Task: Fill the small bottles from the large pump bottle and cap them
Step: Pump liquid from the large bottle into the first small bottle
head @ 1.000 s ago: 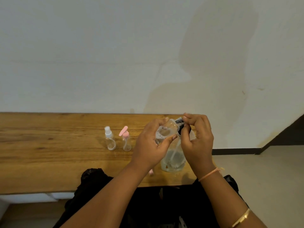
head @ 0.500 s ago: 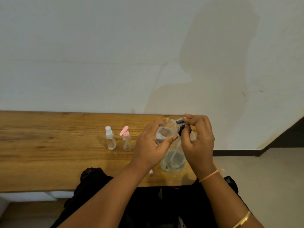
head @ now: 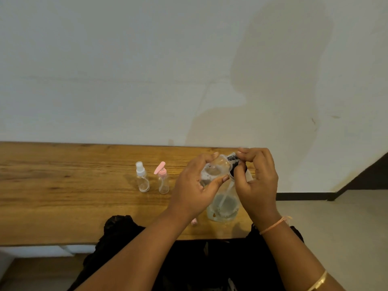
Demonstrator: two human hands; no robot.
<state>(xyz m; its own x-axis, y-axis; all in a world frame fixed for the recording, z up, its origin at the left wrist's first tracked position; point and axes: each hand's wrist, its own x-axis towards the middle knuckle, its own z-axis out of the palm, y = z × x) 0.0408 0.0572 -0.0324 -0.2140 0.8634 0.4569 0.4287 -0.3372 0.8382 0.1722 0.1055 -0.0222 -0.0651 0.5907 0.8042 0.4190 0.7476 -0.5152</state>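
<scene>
A large clear pump bottle (head: 222,204) stands on the wooden table (head: 63,198) near its right end, a dip tube visible inside. My left hand (head: 195,185) holds a small clear bottle (head: 214,169) tilted against the black pump head (head: 233,159). My right hand (head: 258,181) has its fingers closed on that pump head. To the left stand two small capped bottles: one with a white spray top (head: 142,177) and one with a pink pump top (head: 162,178). A small pink cap (head: 194,222) lies on the table under my left wrist, mostly hidden.
A pale wall rises right behind the table's far edge. The table ends just right of the large bottle, with floor beyond. Black clothing (head: 130,229) sits against the table's near edge.
</scene>
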